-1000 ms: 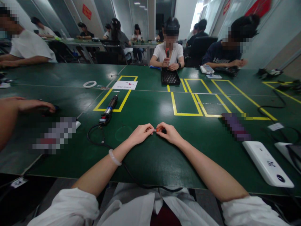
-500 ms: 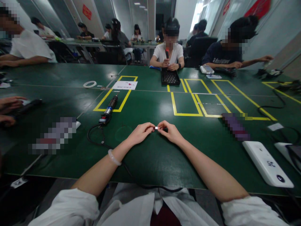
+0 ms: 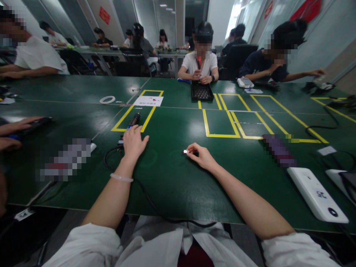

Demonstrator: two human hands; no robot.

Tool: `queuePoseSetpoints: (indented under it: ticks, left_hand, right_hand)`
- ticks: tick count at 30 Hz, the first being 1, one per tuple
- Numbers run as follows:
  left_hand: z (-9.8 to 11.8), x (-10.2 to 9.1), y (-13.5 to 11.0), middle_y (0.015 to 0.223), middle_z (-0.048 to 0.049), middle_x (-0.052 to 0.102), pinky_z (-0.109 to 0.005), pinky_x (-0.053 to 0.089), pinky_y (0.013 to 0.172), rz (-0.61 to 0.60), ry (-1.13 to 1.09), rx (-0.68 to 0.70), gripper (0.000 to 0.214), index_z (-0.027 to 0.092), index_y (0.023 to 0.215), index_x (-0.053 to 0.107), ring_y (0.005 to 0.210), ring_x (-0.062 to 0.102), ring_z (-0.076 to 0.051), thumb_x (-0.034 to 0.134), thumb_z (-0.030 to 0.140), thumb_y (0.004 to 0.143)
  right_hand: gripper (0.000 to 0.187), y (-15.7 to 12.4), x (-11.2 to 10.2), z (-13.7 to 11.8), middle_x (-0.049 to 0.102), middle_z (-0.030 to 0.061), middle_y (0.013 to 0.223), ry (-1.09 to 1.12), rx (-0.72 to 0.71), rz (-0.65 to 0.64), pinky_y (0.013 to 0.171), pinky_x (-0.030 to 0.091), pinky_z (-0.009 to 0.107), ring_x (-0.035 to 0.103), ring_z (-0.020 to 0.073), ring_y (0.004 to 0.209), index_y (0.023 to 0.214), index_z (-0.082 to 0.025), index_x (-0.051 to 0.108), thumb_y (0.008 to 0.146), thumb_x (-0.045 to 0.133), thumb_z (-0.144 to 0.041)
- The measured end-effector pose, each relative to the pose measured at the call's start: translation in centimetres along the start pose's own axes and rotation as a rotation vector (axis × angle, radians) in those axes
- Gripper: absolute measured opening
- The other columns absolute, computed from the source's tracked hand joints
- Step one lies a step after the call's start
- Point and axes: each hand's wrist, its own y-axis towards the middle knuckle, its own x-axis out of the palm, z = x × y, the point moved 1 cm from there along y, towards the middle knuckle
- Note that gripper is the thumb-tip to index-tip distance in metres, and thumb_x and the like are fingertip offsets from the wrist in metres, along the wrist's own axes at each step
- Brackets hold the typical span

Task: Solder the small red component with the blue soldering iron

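My right hand is closed in a pinch above the green table, near its middle. Between its fingertips is a small bright white piece with a dark end, too small to name. My left hand lies over a corded electric screwdriver to the left, thumb held apart and fingers extended across the tool. The hand hides most of the tool's body; its black front end and thin tip point away from me. From its rear a black cable curls out and runs toward the table's front edge.
Yellow tape outlines mark the green table. A white card and a white ring lie beyond the screwdriver. At right are a white power bank and a phone. Across from me a person works over a black tray.
My left hand has let go of the small piece and moved left onto the electric screwdriver. My right hand stays in place with the piece.
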Motion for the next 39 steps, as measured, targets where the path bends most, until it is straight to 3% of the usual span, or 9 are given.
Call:
queuePoseSetpoints:
  ticks: [2,6,13,21,32,39]
  left_hand:
    - [-3.0,-0.2,0.6,0.144,-0.0181,0.037,-0.051,0.03,0.106,-0.024,0.099,-0.153,0.063,0.008,0.137,0.037,0.128,0.037,-0.035,0.058,0.039,0.085]
    - [-6.3,-0.5,1.1,0.128,-0.0203,0.05,-0.054,0.044,0.088,-0.283,0.106,-0.349,0.061,0.006,0.13,0.043,0.111,0.052,-0.036,0.055,0.046,0.085]
    - [-5.6,-0.4,1.4,0.128,-0.0195,0.047,-0.045,0.048,0.085,-0.317,0.079,-0.284,0.057,0.009,0.124,0.049,0.109,0.053,-0.032,0.062,0.043,0.079]
    - [-0.9,1.1,0.2,0.112,-0.0152,0.052,-0.04,0.05,0.077,-0.281,0.074,-0.177,0.055,0.018,0.12,0.053,0.099,0.059,-0.032,0.057,0.052,0.077]
    - [9.4,2.3,-4.0,0.12,-0.0112,0.051,-0.035,0.049,0.082,-0.307,-0.173,0.272,0.067,0.019,0.137,0.039,0.103,0.057,-0.026,0.057,0.049,0.08]
    - [11.5,2.0,-5.6,0.121,-0.0106,0.05,-0.034,0.048,0.085,-0.354,-0.263,0.39,0.066,0.022,0.139,0.036,0.109,0.054,-0.026,0.057,0.046,0.08]
  right_hand:
    - [0.014,0.0,0.1,0.0,0.067,0.0033,0.09,0.007,-0.003,0.002,0.075,0.049,0.028,0.062,0.0146,0.078,0.098,-0.019,0.058,0.088,0.059,-0.029]
    - [0.013,0.0,0.1,-0.1,0.067,0.0033,0.09,0.018,-0.006,0.003,0.075,0.049,0.028,0.061,0.0143,0.077,0.096,-0.019,0.058,0.087,0.059,-0.028]
    - [0.013,0.0,0.0,-0.2,0.064,0.0011,0.083,-0.019,-0.015,0.023,0.073,0.048,0.027,0.059,0.0134,0.073,0.096,-0.018,0.059,0.086,0.06,-0.027]
    - [0.012,0.1,0.1,-0.1,0.062,0.0007,0.081,-0.068,-0.014,0.049,0.071,0.047,0.026,0.059,0.0135,0.072,0.093,-0.018,0.06,0.085,0.06,-0.026]
    - [0.009,0.1,0.2,-0.1,0.059,0.0005,0.078,-0.102,-0.043,0.054,0.067,0.047,0.026,0.056,0.0133,0.07,0.09,-0.018,0.058,0.084,0.06,-0.024]
    - [0.007,0.2,0.4,0.4,0.058,-0.0008,0.075,-0.157,-0.013,0.061,0.063,0.045,0.025,0.054,0.0127,0.065,0.088,-0.019,0.057,0.083,0.06,-0.023]
